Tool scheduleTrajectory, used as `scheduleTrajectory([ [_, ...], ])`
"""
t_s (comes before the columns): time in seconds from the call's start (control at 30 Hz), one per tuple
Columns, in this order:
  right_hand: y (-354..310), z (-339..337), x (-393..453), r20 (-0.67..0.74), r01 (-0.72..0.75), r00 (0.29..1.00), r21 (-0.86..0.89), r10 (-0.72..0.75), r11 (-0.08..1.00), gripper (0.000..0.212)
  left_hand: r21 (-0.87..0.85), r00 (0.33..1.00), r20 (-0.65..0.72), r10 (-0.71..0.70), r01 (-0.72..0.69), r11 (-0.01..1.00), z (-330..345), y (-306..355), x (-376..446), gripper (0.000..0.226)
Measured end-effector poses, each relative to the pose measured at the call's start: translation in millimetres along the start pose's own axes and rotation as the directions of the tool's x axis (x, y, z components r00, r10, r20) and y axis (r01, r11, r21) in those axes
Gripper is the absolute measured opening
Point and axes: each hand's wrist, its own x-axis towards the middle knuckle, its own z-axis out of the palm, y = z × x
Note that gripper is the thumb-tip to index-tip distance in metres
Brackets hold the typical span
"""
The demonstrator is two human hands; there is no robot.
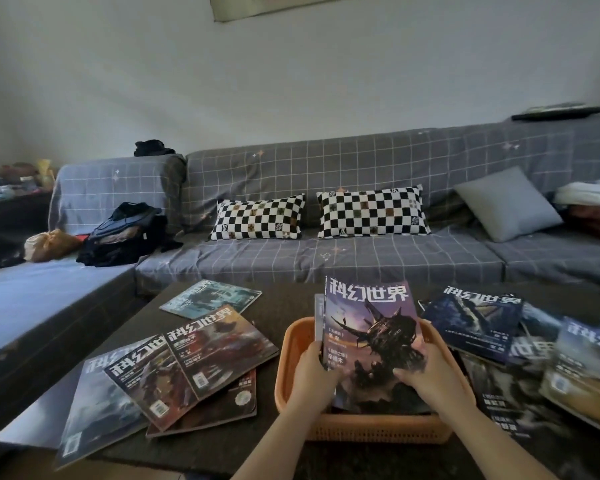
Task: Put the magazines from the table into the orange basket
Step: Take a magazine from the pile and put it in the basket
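On the dark table [284, 299], near its front edge, sits the orange basket [361, 427], and both hands are at it. A purple-covered magazine [371, 334] stands tilted in the basket, its lower end inside and its top leaning away toward the sofa [326, 258]; at least one more magazine edge shows just behind it on the left. The left hand [314, 379] grips the magazine's left edge, fingers curled round it. The right hand [430, 375] lies on the lower right of the cover, its fingers curled round the right edge and the thumb across the front.

Left of the basket, overlapping magazines [187, 358] lie in a loose fan, some hanging over the table's front-left edge, and a teal-covered magazine [210, 297] lies apart from them farther back. Right of the basket, a second heap of magazines [499, 341] overlaps, the nearest ones just beside the basket's right wall.

Behind the table the grey checked sofa carries two black-and-white chequered cushions [371, 213], a plain grey cushion [506, 202] and a dark pile of clothing [125, 233] at the left
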Motion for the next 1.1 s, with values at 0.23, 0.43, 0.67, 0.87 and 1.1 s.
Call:
scheduleTrajectory([
  [0.23,3,8,5,0.047,-0.109,0.992,-0.128,0.116,0.986,0.049,0.14,0.996,-0.09,0.018,-0.005,0.99,4,-5,3,0.04],
  [0.43,4,9,8,0.017,-0.181,0.982,-0.219,0.189,0.959,0.048,0.152,0.989,-0.131,-0.065,0.085,0.985,2,-7,2,0.022],
  [0.67,4,12,18,0.075,-0.217,0.97,-0.163,0.231,0.962,0.015,0.175,0.981,-0.123,-0.146,0.167,0.97,2,-7,2,0.018],
  [0.87,8,10,22,0.069,-0.226,0.97,-0.106,0.234,0.968,0.015,0.127,0.977,-0.127,-0.172,0.188,0.974,2,-8,3,0.026],
  [1.1,8,8,22,0.093,-0.266,0.96,0.026,0.262,0.964,0.013,0.087,0.976,-0.042,-0.214,0.217,0.972,-1,-1,6,0.018],
])
